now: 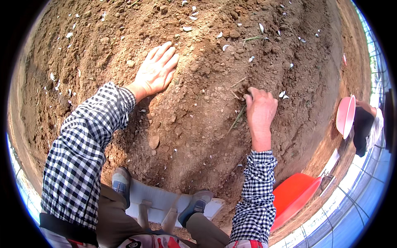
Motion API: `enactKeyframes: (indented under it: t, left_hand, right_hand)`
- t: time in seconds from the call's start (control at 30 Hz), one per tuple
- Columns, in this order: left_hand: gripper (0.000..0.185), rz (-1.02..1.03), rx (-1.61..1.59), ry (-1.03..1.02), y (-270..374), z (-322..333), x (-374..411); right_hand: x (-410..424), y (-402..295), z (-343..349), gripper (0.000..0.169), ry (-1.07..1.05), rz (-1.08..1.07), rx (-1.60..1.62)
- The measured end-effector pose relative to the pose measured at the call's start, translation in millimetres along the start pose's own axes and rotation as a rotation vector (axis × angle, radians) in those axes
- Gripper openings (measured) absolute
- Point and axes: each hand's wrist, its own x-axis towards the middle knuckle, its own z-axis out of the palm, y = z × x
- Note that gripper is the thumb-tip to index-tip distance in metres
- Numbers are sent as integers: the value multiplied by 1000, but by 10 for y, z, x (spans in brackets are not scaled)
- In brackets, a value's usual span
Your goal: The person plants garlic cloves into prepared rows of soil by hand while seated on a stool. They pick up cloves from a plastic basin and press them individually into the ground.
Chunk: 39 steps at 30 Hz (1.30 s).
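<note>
My left hand (157,68) lies palm down on loose brown soil (186,124), its fingers outstretched and slightly apart. Lower and to the right, my right hand (261,107) touches the ground with bent fingers; whether something is between the fingertips is hidden. Beside them are a dry stalk (234,94) and a green grass stem (238,117). White pieces that look like garlic cloves are scattered over the soil. A pair of cloves (283,95) lies just right of my right hand, and another clove (225,47) sits farther up between both hands.
A white board (155,198) lies by my shoes. A red basin (291,195) is at the lower right. Farther right, a person (367,127) is beside a pink basin (345,116). Blue-white sheeting (369,186) with dark lines borders the right side.
</note>
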Motion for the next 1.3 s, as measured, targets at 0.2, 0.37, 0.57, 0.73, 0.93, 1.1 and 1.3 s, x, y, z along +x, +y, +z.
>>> enactKeyframes:
  t: [0.2, 0.37, 0.57, 0.73, 0.93, 1.1, 1.3]
  left_hand:
    - [50, 2, -39, -21, 31, -5, 36]
    - [50, 4, -52, -23, 42, 4, 43]
    - [51, -12, -49, -22, 18, -11, 6]
    - [51, -1, -48, -10, 33, -27, 44]
    - [50, -1, -49, -23, 26, -30, 30]
    - [51, 2, -61, -24, 57, -23, 69]
    - [51, 4, -53, -19, 1, -18, 4]
  right_hand:
    - [910, -48, -41, 23, 190, 160, 113]
    - [1060, 111, 18, 21, 152, 240, 479]
    - [622, 367, -26, 15, 160, 238, 505]
    - [502, 368, 92, 11, 156, 170, 347]
    - [541, 315, 182, 10, 192, 41, 182]
    - [625, 301, 216, 12, 139, 24, -122]
    - [961, -411, -101, 19, 297, -187, 208]
